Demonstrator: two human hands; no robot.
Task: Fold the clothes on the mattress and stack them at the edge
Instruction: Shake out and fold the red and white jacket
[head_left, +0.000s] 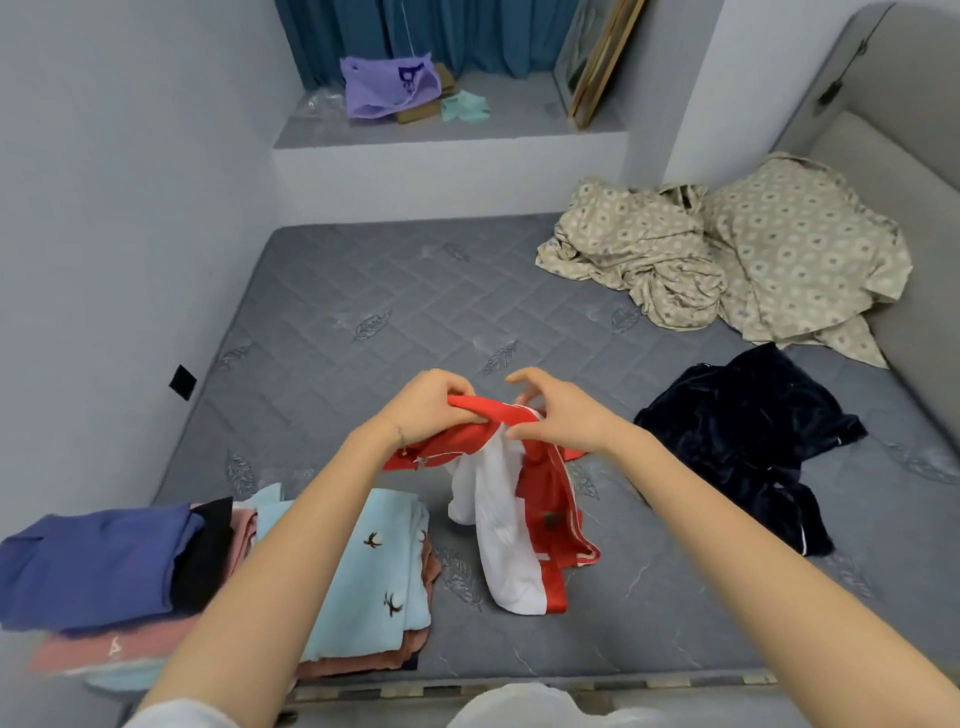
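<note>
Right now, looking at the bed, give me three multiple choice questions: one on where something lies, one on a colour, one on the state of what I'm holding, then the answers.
1. The dark navy garment lies on the mattress: A) left of the red and white garment; B) right of it; C) underneath it.
2. The folded piece with bird prints is: A) yellow; B) green; C) pale blue.
3. The red and white garment is: A) lifted in both hands; B) folded flat; C) spread out smooth.
Answers: 1 B, it lies past the right hand, apart from the red one. 2 C, pale blue cloth under dark birds. 3 A, the left hand and right hand grip its top and the rest hangs to the mattress.
</note>
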